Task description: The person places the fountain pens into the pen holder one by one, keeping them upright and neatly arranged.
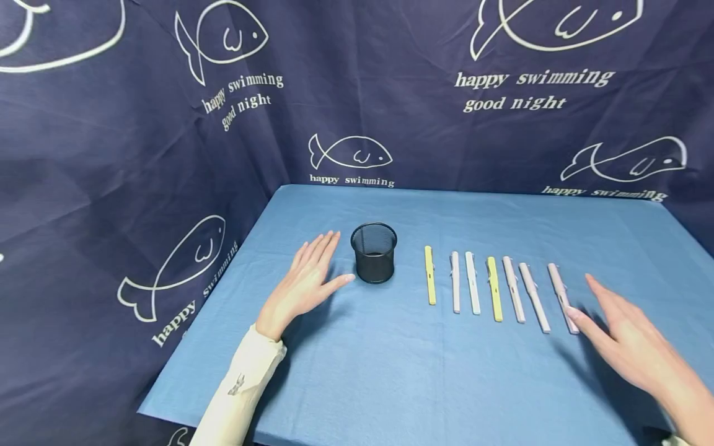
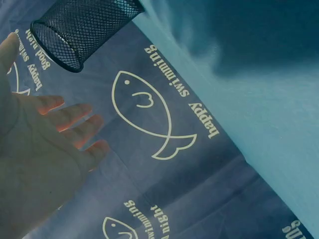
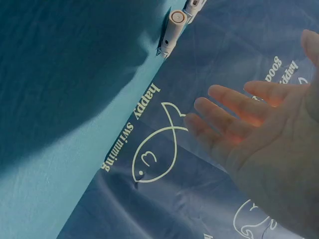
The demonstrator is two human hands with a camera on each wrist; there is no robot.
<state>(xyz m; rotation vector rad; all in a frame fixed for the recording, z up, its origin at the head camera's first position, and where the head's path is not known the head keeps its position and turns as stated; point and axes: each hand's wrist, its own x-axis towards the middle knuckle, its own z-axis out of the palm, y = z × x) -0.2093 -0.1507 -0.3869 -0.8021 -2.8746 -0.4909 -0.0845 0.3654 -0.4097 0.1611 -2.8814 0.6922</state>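
Note:
A black mesh pen holder (image 1: 375, 267) stands upright on the blue cloth; its inside shows no pens. My left hand (image 1: 304, 280) hovers just left of it, fingers straight, thumb spread toward it without contact; in the left wrist view the holder (image 2: 87, 30) is above the fingers. Several capped pens lie in a row to the right: yellow (image 1: 430, 275), white (image 1: 472, 284), another yellow (image 1: 494, 290) and pale pink ones. Beside the rightmost pink pen (image 1: 559, 291) is my right hand (image 1: 636, 344), fingers extended. Its thumb overlaps that pen; touching or not, I cannot tell.
The blue tablecloth (image 1: 379, 384) covers the table, whose left edge (image 1: 209, 297) runs beyond my left arm. Dark blue curtains (image 1: 424, 142) with white fish prints hang behind the table and at its left.

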